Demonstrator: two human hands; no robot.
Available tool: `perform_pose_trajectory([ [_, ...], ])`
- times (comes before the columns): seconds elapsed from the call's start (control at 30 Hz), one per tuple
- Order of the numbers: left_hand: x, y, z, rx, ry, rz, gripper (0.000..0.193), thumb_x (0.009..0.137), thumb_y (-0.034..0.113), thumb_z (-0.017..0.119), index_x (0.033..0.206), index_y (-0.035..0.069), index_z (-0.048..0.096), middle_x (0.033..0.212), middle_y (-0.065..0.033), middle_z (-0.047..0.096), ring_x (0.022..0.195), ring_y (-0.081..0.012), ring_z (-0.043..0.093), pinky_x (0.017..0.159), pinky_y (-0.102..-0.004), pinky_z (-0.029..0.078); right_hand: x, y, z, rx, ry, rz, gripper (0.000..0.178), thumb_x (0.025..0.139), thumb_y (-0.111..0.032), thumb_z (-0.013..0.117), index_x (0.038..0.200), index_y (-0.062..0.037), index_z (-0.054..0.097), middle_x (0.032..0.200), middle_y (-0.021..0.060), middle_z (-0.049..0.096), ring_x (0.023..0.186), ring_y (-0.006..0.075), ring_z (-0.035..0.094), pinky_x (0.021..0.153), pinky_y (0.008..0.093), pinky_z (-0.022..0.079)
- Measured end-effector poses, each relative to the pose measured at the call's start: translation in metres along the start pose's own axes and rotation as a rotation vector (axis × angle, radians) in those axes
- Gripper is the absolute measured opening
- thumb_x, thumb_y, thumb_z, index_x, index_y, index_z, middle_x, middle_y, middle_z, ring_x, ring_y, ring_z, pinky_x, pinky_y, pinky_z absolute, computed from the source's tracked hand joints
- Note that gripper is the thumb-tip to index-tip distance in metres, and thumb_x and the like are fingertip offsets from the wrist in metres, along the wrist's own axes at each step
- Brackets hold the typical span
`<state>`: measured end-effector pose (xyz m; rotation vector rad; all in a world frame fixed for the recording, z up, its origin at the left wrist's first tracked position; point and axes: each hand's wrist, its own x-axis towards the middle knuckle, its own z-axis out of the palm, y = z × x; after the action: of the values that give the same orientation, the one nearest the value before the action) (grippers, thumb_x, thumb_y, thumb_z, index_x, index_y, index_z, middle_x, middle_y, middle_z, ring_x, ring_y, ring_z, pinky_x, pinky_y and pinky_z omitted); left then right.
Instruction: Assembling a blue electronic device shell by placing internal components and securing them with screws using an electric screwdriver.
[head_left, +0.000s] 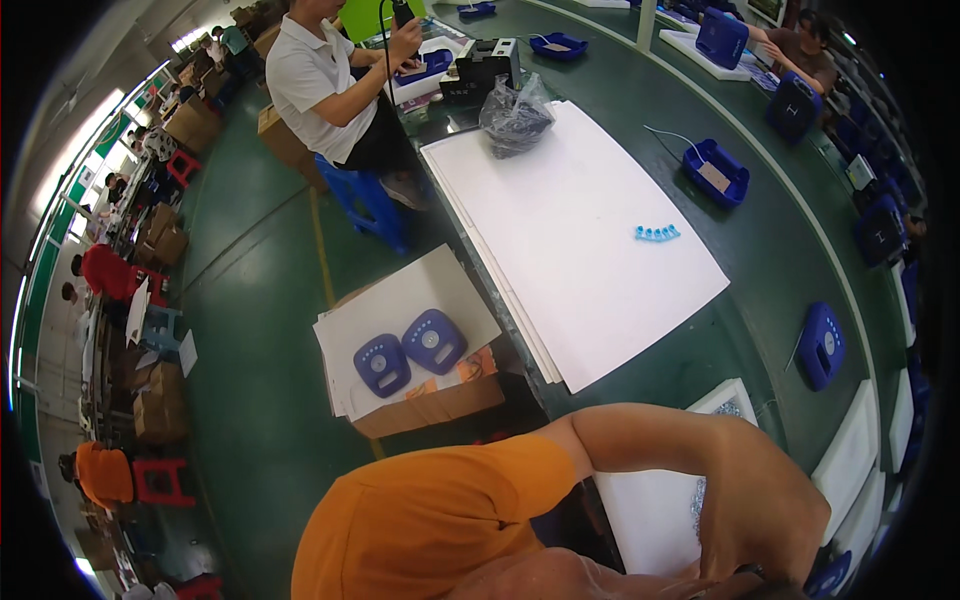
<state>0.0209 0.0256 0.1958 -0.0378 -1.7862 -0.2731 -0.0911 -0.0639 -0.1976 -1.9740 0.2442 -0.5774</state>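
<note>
- The person's bare left arm [650, 440] under a plain orange short sleeve [420, 520] bends across the lower right of the view; its left hand cannot be made out, so I cannot tell whether the grip is clenched, released or grasping something; the right hand is out of view.
- The thing nearest that arm is a shallow white tray [640, 520], on the near side of the green bench [680, 365] and partly hidden by the arm; small shiny bluish parts [697, 505] lie in it, so some appear left to be used.
- A short row of small bright-cyan pieces [657, 234] sits on a stack of large white sheets [590, 290]; they look set out but not yet fitted to anything.
- Two rounded blue plastic casings [435, 341] lie side by side on cardboard beside the bench; they look closed, so their assembly seems well advanced; one similar blue casing [822, 345] lies at the right.
- Farther off, an open blue shell [717, 177] with a tan panel inside lies uncovered; I judge the work as a whole part-done, with closing left for that shell.
</note>
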Motion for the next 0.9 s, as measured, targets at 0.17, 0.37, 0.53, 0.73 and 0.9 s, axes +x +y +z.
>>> perform_pose_trajectory([
  [0.17,0.001,0.001,0.0,-0.022,-0.022,-0.018,0.036,0.114,0.036,0.077,0.116,0.0,0.08,0.095,-0.0131,0.081,0.087,-0.0246,0.08,0.08,-0.0375,0.064,0.015,-0.013,0.017,0.012,-0.004,-0.058,0.013,0.106,-0.012,0.083,0.113,-0.001,0.082,0.091,0.0015,0.079,0.083,0.0133,0.07,0.074,0.0311,0.056],
  [0.37,-0.012,-0.016,-0.011,0.283,-0.221,-0.182,0.039,0.087,0.044,0.091,0.09,0.007,0.078,0.081,-0.013,0.078,0.079,-0.0373,0.076,0.068,-0.0464,0.056,0.033,-0.031,0.045,0.032,-0.022,-0.123,0.014,0.106,-0.012,0.083,0.114,-0.001,0.082,0.092,0.0018,0.08,0.084,0.0145,0.071,0.075,0.0314,0.057],
  [0.53,0.001,0.002,-0.006,0.013,-0.067,-0.155,0.037,0.115,0.035,0.073,0.127,0.0,0.081,0.105,-0.0146,0.085,0.091,-0.0265,0.081,0.082,-0.0367,0.064,0.044,-0.05,0.065,0.029,-0.019,-0.167,0.014,0.106,-0.012,0.084,0.115,-0.0011,0.082,0.093,0.002,0.081,0.085,0.0155,0.072,0.076,0.0316,0.057],
  [0.73,-0.011,-0.005,-0.004,0.127,0.045,-0.236,0.031,0.094,0.036,0.091,0.108,0.009,0.086,0.088,-0.0068,0.084,0.085,-0.0278,0.082,0.074,-0.0404,0.062,0.054,-0.056,-0.018,-0.21,0.226,-0.162,0.015,0.106,-0.013,0.084,0.116,-0.0011,0.082,0.094,0.0023,0.081,0.086,0.0168,0.074,0.077,0.0319,0.058],
  [0.9,-0.015,0.002,-0.024,0.258,0.085,-0.239,0.054,0.102,0.044,0.085,0.122,-0.006,0.083,0.102,-0.0161,0.086,0.096,-0.0351,0.083,0.093,-0.0501,0.063,-0.083,-0.107,-0.188,-0.721,0.664,0.058,0.016,0.106,-0.013,0.085,0.116,-0.0011,0.081,0.095,0.0025,0.082,0.087,0.0178,0.075,0.078,0.0321,0.059],
])
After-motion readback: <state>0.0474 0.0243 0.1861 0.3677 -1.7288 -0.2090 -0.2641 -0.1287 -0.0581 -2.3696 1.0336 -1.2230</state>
